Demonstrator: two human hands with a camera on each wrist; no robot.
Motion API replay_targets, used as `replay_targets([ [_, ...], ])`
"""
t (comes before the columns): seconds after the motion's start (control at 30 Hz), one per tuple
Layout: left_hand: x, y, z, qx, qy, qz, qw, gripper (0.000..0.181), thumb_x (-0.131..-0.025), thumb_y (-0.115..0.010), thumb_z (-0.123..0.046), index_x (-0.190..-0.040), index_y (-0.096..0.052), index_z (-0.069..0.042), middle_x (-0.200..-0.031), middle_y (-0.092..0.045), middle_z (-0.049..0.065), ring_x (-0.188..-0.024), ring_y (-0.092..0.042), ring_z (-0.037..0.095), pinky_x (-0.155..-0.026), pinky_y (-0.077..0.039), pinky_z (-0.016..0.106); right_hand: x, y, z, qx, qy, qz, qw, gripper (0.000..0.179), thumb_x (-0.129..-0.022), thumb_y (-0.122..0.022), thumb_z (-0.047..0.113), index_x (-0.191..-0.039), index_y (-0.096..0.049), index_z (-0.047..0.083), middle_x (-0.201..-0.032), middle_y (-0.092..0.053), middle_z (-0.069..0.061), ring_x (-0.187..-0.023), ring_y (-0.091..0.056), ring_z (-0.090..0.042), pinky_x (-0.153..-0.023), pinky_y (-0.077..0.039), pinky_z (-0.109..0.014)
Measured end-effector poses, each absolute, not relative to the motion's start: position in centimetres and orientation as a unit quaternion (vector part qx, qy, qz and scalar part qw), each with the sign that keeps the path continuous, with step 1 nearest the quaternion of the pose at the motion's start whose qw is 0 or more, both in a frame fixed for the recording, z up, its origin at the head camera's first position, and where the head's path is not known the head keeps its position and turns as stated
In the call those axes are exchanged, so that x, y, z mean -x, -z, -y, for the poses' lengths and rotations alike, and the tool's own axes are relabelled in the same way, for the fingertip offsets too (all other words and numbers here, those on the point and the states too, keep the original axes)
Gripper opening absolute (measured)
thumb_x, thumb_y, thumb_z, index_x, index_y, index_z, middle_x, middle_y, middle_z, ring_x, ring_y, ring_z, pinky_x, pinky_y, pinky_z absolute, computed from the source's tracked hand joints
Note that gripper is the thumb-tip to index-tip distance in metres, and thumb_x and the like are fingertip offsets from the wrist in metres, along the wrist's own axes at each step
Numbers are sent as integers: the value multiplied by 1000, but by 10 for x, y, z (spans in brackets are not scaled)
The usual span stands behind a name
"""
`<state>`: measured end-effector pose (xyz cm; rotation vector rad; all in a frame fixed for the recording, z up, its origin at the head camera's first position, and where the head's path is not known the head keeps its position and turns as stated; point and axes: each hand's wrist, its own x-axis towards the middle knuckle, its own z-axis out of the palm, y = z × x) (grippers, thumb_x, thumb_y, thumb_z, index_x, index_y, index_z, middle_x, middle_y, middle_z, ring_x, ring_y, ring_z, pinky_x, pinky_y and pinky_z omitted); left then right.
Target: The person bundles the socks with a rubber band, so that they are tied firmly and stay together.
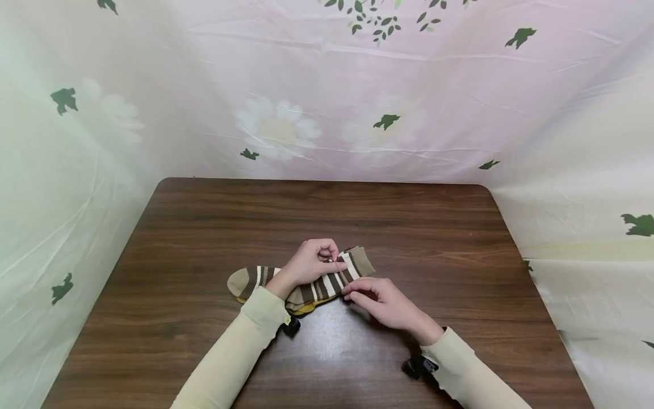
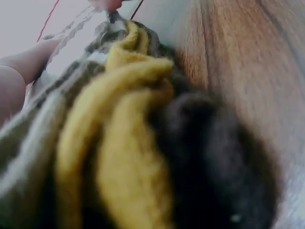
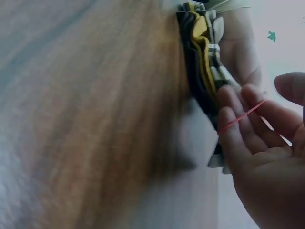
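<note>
A stack of socks (image 1: 327,287) lies on the table, the top ones striped in brown, white and tan. Mustard-yellow socks (image 2: 128,157) and dark socks (image 2: 209,157) show beneath. My left hand (image 1: 309,264) reaches over the stack, its thumb along the striped fabric and its forefinger bent; I cannot tell whether it pinches anything. My right hand (image 1: 385,301) is at the near edge by the cuffs, fingers curled. A thin red string (image 3: 243,117) runs taut across its fingers. In the left wrist view, red string (image 2: 47,19) also passes by the left thumb.
The brown wood-grain table (image 1: 204,216) carries the socks near its middle. Pale cloth (image 1: 327,85) with flowers and green leaf shapes hangs behind the table and along both sides. Black wrist cameras (image 1: 420,367) sit at the cream sleeves.
</note>
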<state>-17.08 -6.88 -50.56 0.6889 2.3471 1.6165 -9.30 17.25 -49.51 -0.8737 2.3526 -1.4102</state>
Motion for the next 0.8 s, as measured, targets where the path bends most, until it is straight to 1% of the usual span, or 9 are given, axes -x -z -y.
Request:
replay_targets([
  [0.1, 171, 507, 67, -234, -550, -794, 113, 26, -88, -88, -21, -87, -63, -16, -67, -63, -9, -64, -51, 5, -68, -41, 25, 90, 490, -173, 332, 449, -822, 112, 29, -107, -62, 13, -132, -70, 4, -123, -76, -2, -117, -70, -16, -101, -55, -32],
  [0.23, 170, 510, 64, -228, -555, -792, 116, 24, -88, -88, -22, -88, -65, -16, -73, -69, -8, -68, -59, 5, -69, -44, 25, 87, 487, -170, 390, 407, -819, 109, 36, -106, -62, 12, -139, -64, -2, -129, -73, -6, -121, -69, -18, -103, -55, -36],
  [0.33, 170, 512, 63, -221, -549, -799, 104, 24, -88, -89, -23, -87, -66, -16, -78, -70, -7, -72, -65, 5, -69, -48, 24, 86, 485, -167, 416, 382, -818, 109, 39, -106, -61, 13, -142, -62, -2, -135, -71, -8, -125, -66, -19, -104, -54, -38],
  [0.47, 169, 512, 65, -208, -535, -816, 75, 24, -86, -89, -23, -88, -67, -17, -84, -70, -6, -82, -70, 5, -76, -54, 25, 87, 483, -167, 422, 356, -829, 89, 39, -106, -60, 13, -144, -62, 2, -141, -67, -8, -130, -63, -20, -105, -54, -40],
  [0.57, 169, 511, 66, -202, -526, -824, 57, 24, -85, -90, -24, -89, -67, -17, -87, -70, -4, -83, -70, 8, -78, -55, 28, 88, 478, -170, 422, 333, -839, 77, 32, -106, -61, 14, -137, -69, 5, -142, -67, -8, -131, -63, -19, -104, -54, -41],
  [0.63, 169, 510, 67, -203, -521, -828, 54, 23, -85, -90, -24, -90, -68, -17, -88, -71, -4, -84, -70, 8, -79, -56, 29, 88, 475, -171, 425, 316, -846, 69, 28, -107, -61, 17, -131, -73, 7, -141, -67, -8, -130, -64, -19, -103, -55, -41],
  [0.7, 170, 509, 68, -213, -517, -826, 64, 20, -86, -88, -21, -92, -70, -17, -89, -74, -4, -85, -71, 8, -79, -55, 29, 89, 472, -173, 427, 309, -848, 54, 25, -107, -62, 17, -124, -76, 7, -137, -69, -9, -126, -67, -18, -101, -57, -40],
  [0.8, 172, 507, 70, -231, -516, -819, 96, 15, -88, -84, -14, -98, -72, -15, -95, -78, -4, -91, -73, 6, -84, -54, 26, 90, 470, -178, 423, 317, -848, 23, 23, -105, -64, 14, -124, -76, 7, -128, -74, -6, -116, -71, -14, -95, -59, -37],
])
